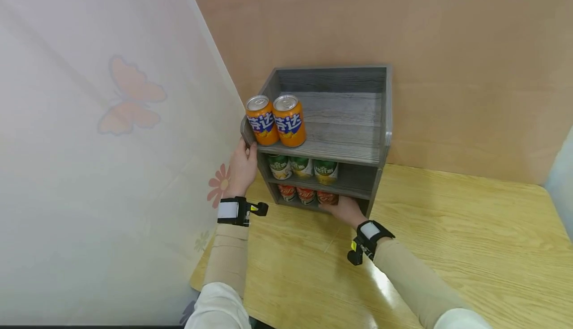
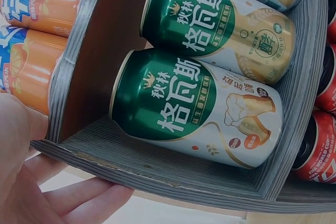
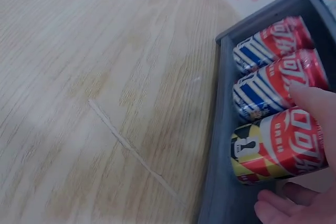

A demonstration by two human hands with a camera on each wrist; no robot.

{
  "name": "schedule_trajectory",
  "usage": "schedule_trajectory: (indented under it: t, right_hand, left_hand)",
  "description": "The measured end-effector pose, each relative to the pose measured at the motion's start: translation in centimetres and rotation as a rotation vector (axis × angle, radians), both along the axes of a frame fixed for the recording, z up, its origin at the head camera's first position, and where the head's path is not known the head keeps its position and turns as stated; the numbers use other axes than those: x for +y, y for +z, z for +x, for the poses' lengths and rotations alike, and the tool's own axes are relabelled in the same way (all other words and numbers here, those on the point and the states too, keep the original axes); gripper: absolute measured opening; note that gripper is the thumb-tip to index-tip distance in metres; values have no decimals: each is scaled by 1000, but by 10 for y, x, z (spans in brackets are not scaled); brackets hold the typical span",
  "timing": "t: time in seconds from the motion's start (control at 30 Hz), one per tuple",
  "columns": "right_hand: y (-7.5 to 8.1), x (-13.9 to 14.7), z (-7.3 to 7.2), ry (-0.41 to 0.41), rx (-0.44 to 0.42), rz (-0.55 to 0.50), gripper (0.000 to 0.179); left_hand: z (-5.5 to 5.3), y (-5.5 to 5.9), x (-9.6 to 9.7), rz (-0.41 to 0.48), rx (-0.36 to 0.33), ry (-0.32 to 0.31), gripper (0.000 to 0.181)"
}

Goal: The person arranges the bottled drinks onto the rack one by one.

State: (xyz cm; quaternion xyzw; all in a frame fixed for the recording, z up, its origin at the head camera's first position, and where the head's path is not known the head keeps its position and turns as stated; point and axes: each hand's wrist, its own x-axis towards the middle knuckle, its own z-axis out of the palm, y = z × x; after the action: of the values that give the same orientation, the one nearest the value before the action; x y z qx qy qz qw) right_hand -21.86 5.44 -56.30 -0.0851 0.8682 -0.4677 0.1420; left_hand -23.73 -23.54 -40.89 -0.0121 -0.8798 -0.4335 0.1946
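A small grey wooden shelf [image 1: 340,120] stands on the table. My left hand [image 1: 243,169] holds its left side panel, with the thumb at the front and the fingers along the outside. My right hand [image 1: 346,210] reaches into the bottom tier around the rightmost red cola can [image 3: 281,145]. Its thumb lies over that can, while the fingertips [image 3: 273,205] are spread on the other side with a gap. Two more cola cans [image 3: 262,93] stand beside it. Green-and-white kvass cans [image 2: 168,103] fill part of the middle tier, and two orange soda cans [image 1: 290,125] stand on top at the left.
The wood-grain table [image 1: 447,219] extends to the right of the shelf and in front of it. A white wall panel [image 1: 112,194] with butterfly and flower prints rises close on the left. Behind the shelf is a brown backdrop [image 1: 470,70].
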Motion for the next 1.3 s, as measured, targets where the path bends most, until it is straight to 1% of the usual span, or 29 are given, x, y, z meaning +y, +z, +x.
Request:
schedule_trajectory:
  t: [0.1, 0.23, 0.37, 0.53, 0.6, 0.63, 0.7, 0.77, 0.83, 0.93, 1.0, 1.03, 1.1, 1.13, 1.2, 1.3]
  right_hand:
    - [3, 6, 7, 31, 36, 22, 84]
    - [11, 18, 18, 93, 78, 116, 80]
    - [30, 33, 31, 149, 116, 178, 75]
    - [60, 52, 48, 222, 210, 174, 71]
    - [77, 60, 56, 231, 233, 162, 71]
    - [88, 64, 61, 232, 234, 151, 71]
    - [116, 72, 71, 242, 240, 126, 71]
    - [148, 79, 83, 252, 253, 103, 69]
    - [180, 86, 93, 264, 320, 66, 63]
    - [224, 96, 103, 233, 489, 25, 52]
    - [248, 103, 100, 175, 630, -1, 48]
    - [258, 107, 97, 132, 671, -1, 48]
    - [276, 116, 83, 52, 706, 29, 48]
    - [282, 120, 73, 22, 710, 43, 48]
    - [291, 128, 48, -33, 665, 114, 51]
    - [297, 138, 5, -49, 588, 247, 66]
  left_hand:
    - [1, 0, 1, 18, -3, -6, 43]
    - [3, -1, 0, 27, -9, -7, 43]
    - [5, 0, -1, 36, -11, -1, 44]
    - [6, 1, -2, 39, -20, 17, 44]
    - [7, 2, -2, 34, -32, 24, 44]
    - [7, 3, -2, 34, -36, 24, 44]
    - [8, 5, -1, 32, -45, 21, 44]
    - [8, 6, 0, 31, -46, 20, 43]
    - [8, 7, 1, 28, -44, 23, 42]
    - [7, 7, 1, 18, -37, 31, 40]
    - [6, 6, 2, 9, -31, 32, 39]
    - [5, 6, 2, 9, -26, 27, 39]
    - [4, 5, 2, 5, -22, 19, 38]
    - [4, 5, 2, 5, -22, 15, 39]
    - [5, 5, 2, -1, -24, 15, 39]
    - [5, 6, 2, -11, -29, 25, 39]
